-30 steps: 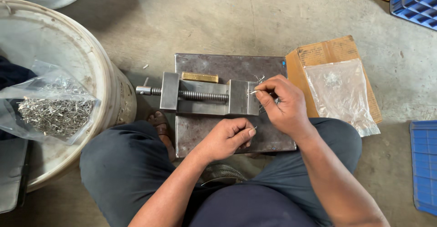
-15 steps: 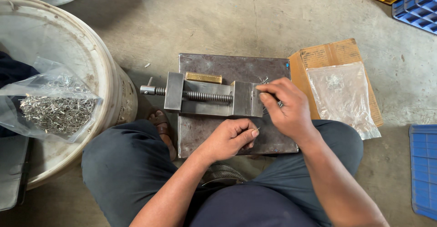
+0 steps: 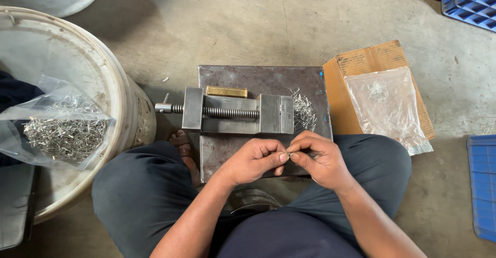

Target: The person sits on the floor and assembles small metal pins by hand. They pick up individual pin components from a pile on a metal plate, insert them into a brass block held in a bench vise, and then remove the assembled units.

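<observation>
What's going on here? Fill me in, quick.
A person sits on the concrete floor with both hands together over a steel plate. The left hand and right hand pinch something tiny and metallic between their fingertips; what it is exactly is too small to tell. A small vise sits on the plate, with a loose pile of small metal pieces beside it. A bag of similar pieces rests in a white bucket to the left.
</observation>
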